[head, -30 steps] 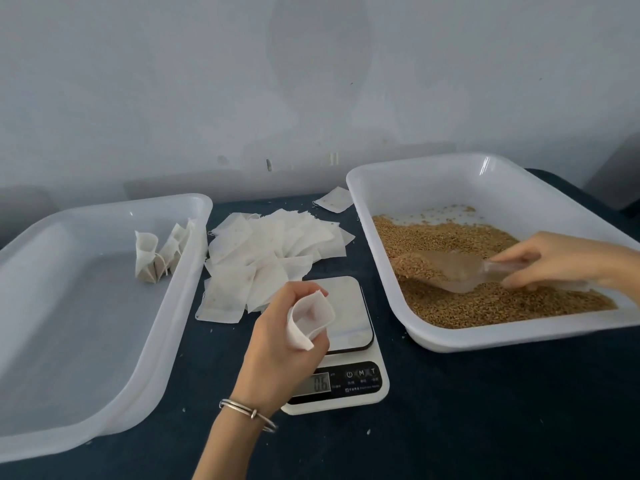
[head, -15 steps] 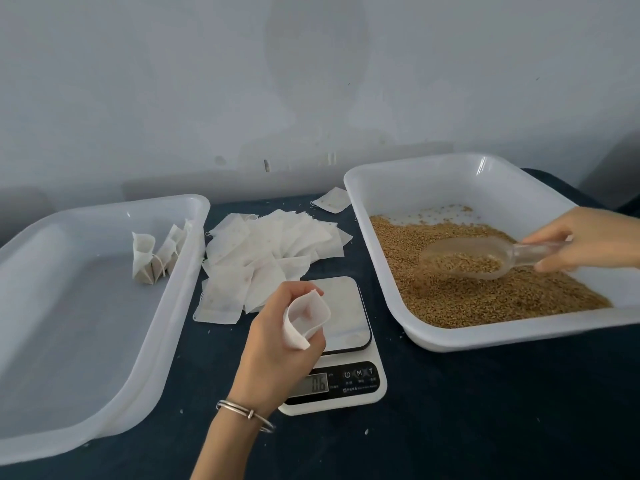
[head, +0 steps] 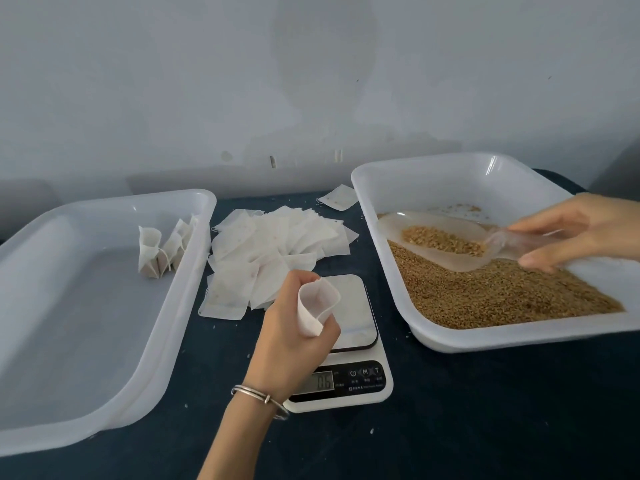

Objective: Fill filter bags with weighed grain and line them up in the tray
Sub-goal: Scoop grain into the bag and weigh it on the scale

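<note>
Your left hand pinches an open filter bag just above the near-centre scale, mouth turned up and right. The bag is thin, limp paper and will likely fold shut if you squeeze, so keep your fingers on the side seam below the rim. Your right hand grips the handle of the clear scoop, which hangs over the grain tray on the right with a small load of grain. The grain is loose and light, and it will probably spill if you tip fast. Filled bags stand at the far right corner of the left tray; they look propped on each other, though the view is too small to be sure. Flat spare bags lie between the trays.
</note>
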Demonstrator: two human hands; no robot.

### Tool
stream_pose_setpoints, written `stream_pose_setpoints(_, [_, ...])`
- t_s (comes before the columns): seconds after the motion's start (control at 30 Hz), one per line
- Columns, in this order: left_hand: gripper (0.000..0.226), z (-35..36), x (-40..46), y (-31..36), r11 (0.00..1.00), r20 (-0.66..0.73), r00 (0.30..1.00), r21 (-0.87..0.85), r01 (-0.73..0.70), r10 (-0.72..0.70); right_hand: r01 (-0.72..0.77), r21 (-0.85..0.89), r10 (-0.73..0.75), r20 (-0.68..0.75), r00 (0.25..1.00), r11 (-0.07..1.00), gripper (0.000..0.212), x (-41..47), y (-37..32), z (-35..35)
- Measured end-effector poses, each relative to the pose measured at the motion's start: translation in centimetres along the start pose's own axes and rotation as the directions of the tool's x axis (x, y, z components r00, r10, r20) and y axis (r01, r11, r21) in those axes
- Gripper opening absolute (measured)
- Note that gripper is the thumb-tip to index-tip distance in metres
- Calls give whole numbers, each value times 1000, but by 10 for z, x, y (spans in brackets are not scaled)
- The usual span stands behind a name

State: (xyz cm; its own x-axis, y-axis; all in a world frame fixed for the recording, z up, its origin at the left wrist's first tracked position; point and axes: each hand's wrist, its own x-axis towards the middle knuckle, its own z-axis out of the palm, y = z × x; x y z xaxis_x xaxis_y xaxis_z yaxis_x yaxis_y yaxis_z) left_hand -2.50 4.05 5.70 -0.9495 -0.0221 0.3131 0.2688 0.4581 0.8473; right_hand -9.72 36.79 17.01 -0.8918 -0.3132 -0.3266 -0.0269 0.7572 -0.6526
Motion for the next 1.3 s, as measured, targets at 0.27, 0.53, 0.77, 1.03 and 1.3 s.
stream_pose_setpoints(0.27, [42, -2, 5, 4, 997, -48, 998, 67, 36, -33, 205, -137, -175, 202, 964, 969, 40, 4, -65, 16])
stream_pose_setpoints(0.53, [48, -3, 2, 10, 980, -54, 997, 191, -48, 59, 226, -278, -164, 227, 960, 934, 38, 10, -85, 20])
stream_pose_setpoints(0.77, [55, 3, 4, 11, 984, -47, 998, 178, -21, 30, 236, -434, -149, 224, 963, 869, 40, 12, -109, 17])
stream_pose_setpoints(1.03, [53, 9, 8, 4, 988, -49, 999, 149, 30, -23, 222, -526, -122, 217, 968, 821, 36, 20, -120, 15])
stream_pose_setpoints(1.3, [51, 11, 15, -4, 988, -49, 997, 146, 59, -52, 193, -562, -91, 204, 975, 805, 34, 32, -122, 17])
